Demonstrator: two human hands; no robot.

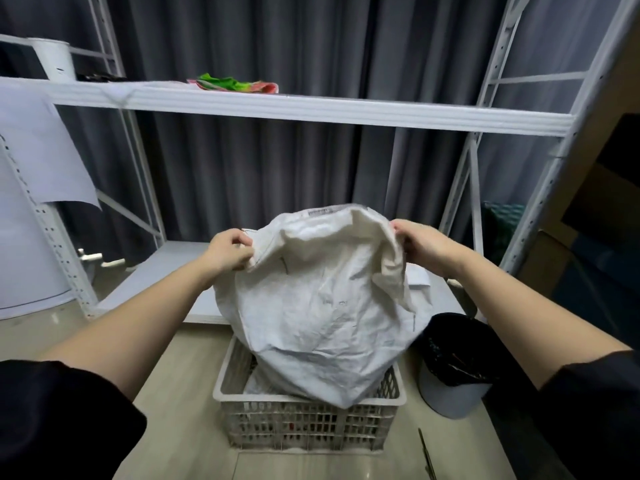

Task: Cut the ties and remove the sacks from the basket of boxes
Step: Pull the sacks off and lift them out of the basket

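Note:
A crumpled white woven sack point(322, 306) hangs upright over a grey slotted plastic basket point(308, 427) on the floor, its lower end resting on the basket's front rim. My left hand point(230, 251) pinches the sack's open top edge on the left. My right hand point(420, 245) grips the top edge on the right. Between the two hands the sack's mouth gapes open. White material shows inside the basket behind the sack; the boxes are only dimly visible through the slots.
A white metal rack point(311, 110) stands behind the basket, with a green and pink cloth point(235, 84) on its upper shelf. A bin lined with a black bag point(453, 365) sits right of the basket. Scissors point(426, 455) lie on the floor at the lower right.

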